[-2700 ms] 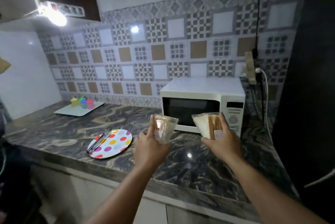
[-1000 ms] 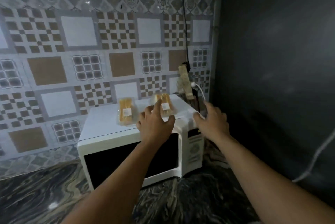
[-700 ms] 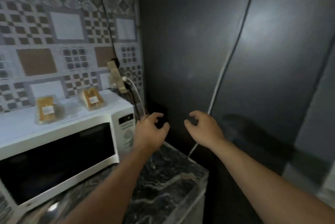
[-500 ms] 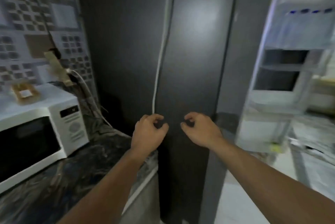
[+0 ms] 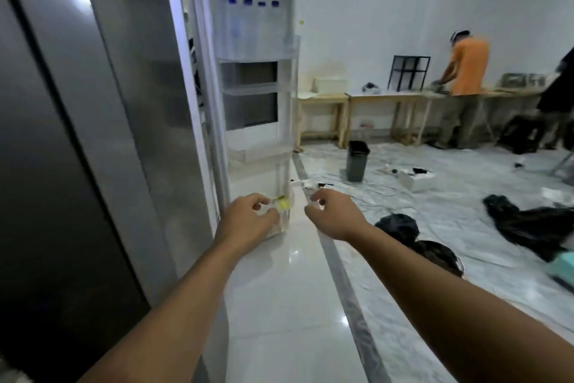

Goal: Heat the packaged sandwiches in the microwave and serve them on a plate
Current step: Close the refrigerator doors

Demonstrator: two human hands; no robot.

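Note:
The sandwiches, the microwave and the plate are out of view. My left hand [image 5: 248, 216] is held out in front of the lower part of the open fridge door [image 5: 257, 103], fingers loosely curled, holding nothing. My right hand [image 5: 334, 212] hovers beside it to the right, also loosely curled and empty. The door's white inner shelves face me, with several blue-capped bottles [image 5: 251, 25] in the upper one. A small yellow sticker [image 5: 283, 204] sits low on the door between my hands.
The dark fridge body [image 5: 77, 134] fills the left. On the floor to the right lie a grey bin [image 5: 357, 160], black bags [image 5: 403, 232] and plastic sheeting. A person in an orange shirt [image 5: 466, 72] stands at wooden tables along the far wall.
I set both sandwiches on top of the microwave, then turned right past the dark fridge. The open fridge door and the room behind it came into view; both hands are empty.

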